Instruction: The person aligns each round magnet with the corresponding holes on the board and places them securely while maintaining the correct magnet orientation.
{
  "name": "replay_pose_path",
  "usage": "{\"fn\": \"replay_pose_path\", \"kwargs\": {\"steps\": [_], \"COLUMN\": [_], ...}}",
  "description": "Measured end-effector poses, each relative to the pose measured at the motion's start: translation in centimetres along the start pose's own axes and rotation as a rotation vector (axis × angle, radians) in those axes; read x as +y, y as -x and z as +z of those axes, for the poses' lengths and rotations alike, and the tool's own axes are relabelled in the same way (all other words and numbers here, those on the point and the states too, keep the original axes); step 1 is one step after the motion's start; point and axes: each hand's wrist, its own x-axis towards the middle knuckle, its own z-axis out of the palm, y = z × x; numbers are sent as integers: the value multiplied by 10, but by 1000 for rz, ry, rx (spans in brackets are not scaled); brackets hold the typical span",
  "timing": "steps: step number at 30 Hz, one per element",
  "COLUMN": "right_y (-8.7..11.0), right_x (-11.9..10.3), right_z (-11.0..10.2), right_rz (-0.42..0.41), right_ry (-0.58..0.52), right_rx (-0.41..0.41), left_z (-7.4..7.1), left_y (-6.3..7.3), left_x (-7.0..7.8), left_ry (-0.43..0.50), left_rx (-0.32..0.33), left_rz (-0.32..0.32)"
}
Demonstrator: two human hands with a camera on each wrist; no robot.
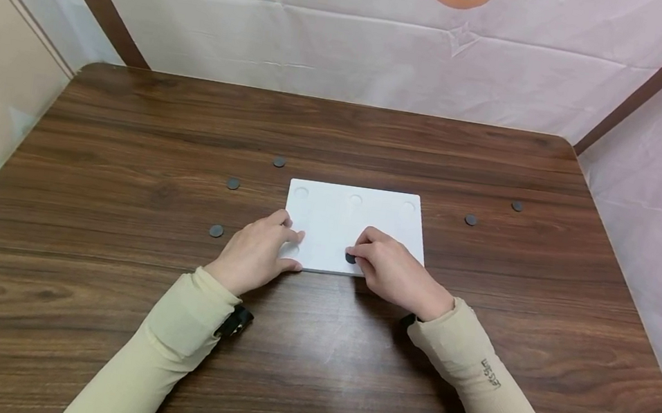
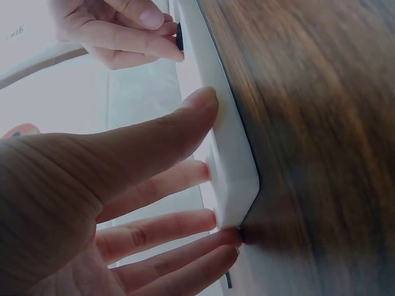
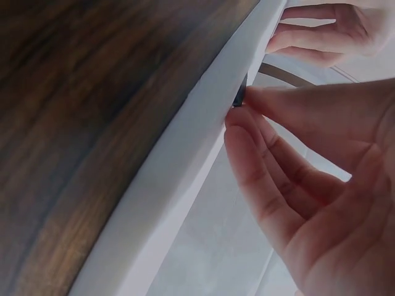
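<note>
A white board [image 1: 329,224] with shallow round recesses lies on the table. My right hand [image 1: 388,266] pinches a small black disc [image 1: 350,259] between thumb and fingers, at the front middle of the board. In the right wrist view the disc [image 3: 240,92] stands on edge against the board's surface. My left hand [image 1: 256,252] rests at the board's left end, thumb on the front edge and the other fingers nearly straight. The left wrist view shows these fingertips touching the board [image 2: 231,148] around its corner. My right hand hides part of the front right of the board.
Left of the board lie three loose dark discs, a back one [image 1: 279,162], a middle one [image 1: 233,183] and a front one [image 1: 216,230]. Two more, a nearer disc [image 1: 471,220] and a farther disc [image 1: 516,206], lie to its right. A fabric wall [image 1: 357,56] stands behind the wooden table [image 1: 309,371].
</note>
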Motion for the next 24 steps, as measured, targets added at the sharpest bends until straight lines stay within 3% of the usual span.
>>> {"fn": "replay_pose_path", "kwargs": {"steps": [24], "right_y": [2], "right_x": [-2], "right_z": [-3], "right_rz": [-41], "right_ry": [12], "right_rx": [-21], "left_z": [0], "left_y": [1], "left_x": [-1], "left_ry": [-1], "left_rx": [12], "left_rz": [18]}}
